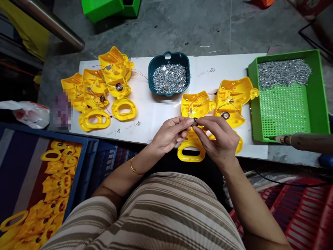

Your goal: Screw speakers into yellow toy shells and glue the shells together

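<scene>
My left hand (pixel 169 133) and my right hand (pixel 220 138) meet over a yellow plastic shell (pixel 196 104) with thin wires inside. Between their fingertips they pinch a small round speaker (pixel 194 122), a dark metal disc partly covered by the fingers. The shell's handle ring (pixel 191 159) shows below the hands. Just right of it lies a second yellow shell (pixel 232 92), partly behind my right hand, with a round speaker (pixel 225 115) seated in it.
Several wired yellow shells (pixel 114 69) lie at the left. A dark teal basket (pixel 150 74) of small metal screws stands at the back, and a green basket (pixel 322 93) with more at the right. An electric screwdriver (pixel 309 142) points in from the right. A blue crate (pixel 83 152) holds yellow parts.
</scene>
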`<state>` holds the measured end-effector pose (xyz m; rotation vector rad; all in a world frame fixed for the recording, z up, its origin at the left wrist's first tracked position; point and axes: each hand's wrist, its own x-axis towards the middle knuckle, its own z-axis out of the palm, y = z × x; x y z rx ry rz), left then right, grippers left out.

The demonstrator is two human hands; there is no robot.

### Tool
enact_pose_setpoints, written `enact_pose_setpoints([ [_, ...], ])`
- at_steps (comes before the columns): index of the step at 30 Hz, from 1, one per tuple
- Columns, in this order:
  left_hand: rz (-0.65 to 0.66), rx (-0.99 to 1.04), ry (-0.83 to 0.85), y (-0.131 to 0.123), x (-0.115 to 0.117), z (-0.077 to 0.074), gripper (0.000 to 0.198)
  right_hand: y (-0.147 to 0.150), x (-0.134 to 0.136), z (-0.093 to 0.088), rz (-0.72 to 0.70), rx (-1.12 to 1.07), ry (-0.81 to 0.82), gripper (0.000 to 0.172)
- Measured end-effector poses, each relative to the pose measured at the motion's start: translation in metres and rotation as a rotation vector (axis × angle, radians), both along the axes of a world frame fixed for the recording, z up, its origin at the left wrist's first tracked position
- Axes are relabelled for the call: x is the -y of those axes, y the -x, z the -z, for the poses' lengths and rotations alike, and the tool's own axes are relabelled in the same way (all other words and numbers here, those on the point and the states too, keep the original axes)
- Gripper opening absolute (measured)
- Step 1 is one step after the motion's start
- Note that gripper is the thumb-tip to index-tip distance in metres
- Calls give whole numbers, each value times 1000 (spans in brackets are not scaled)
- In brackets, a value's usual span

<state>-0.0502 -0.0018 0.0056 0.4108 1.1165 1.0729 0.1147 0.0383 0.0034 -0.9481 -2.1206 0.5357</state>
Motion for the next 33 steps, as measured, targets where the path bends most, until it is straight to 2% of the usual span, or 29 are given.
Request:
enact_pose_setpoints([
  [2,-47,-219,-91,2,7,5,40,-6,-2,1,56,42,17,18],
  [5,-190,-652,-239,4,18,16,37,-14,-4,2,109,184,93,21],
  [7,-193,-796,-275,4,23,26,42,-15,-3,3,81,313,103,22],
  [11,-34,-794,-296,1,24,37,71,-5,2,9,45,453,28,25],
  [17,89,-747,-333,0,20,38,77,6,5,20,63,489,-15,26],
  [24,77,-725,-305,-3,21,38,78,8,9,26,121,487,-64,26],
  [33,2,-715,-308,-11,16,39,82,8,9,22,102,544,-47,30],
])
